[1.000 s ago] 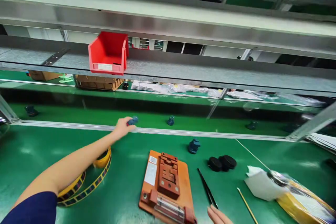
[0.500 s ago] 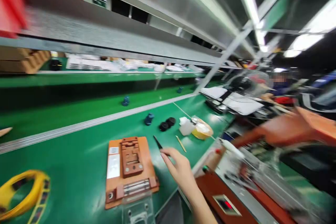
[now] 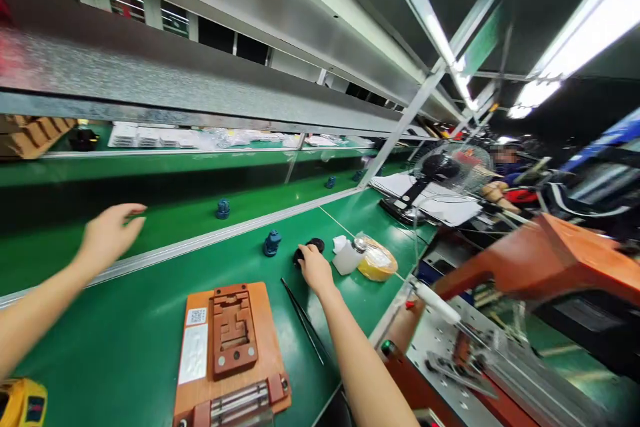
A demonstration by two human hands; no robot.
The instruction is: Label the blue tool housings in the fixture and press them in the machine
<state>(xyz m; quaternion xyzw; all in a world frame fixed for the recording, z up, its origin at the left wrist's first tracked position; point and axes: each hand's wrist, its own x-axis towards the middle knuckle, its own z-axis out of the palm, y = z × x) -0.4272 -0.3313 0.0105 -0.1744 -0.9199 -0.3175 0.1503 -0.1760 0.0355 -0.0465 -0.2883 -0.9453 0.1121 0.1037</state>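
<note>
My right hand (image 3: 316, 269) has its fingers closed round one of two small black round pieces (image 3: 300, 256) on the green bench. Black tweezers (image 3: 303, 320) lie on the bench just left of my right forearm. My left hand (image 3: 111, 233) is raised at the left, above the bench's rear strip, its fingers apart with nothing between them. A brown fixture (image 3: 234, 330) on an orange board (image 3: 267, 320) stands in front, its recesses showing no part. A dark blue knob-like piece (image 3: 272, 243) stands left of the black ones.
A white bottle (image 3: 350, 256) and a yellow tape roll (image 3: 377, 260) stand right of my right hand. A fan (image 3: 440, 170) sits on papers behind. An orange machine (image 3: 565, 260) borders the right side. Yellow tape (image 3: 25, 400) lies at lower left.
My right hand has let go of the tweezers, now lying on the bench, and moved to the black pieces. My left hand has come into view. The view has shifted.
</note>
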